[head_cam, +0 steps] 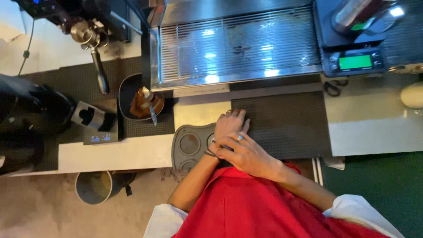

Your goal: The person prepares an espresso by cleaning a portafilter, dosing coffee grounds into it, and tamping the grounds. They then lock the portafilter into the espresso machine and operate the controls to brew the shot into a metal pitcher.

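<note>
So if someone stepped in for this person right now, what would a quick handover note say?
Left hand: empty, fingers flat on the edge of the black ribbed rubber mat, beside the dark grey tamping mat with round recesses.
Right hand: empty, laid across the left wrist.
Things: the steel portafilter with black handle lies far left, out of both hands. The black round tub near it holds brown residue and a spoon.
Done: nothing shows as handled.
Left: neither hand is on any tool.
</note>
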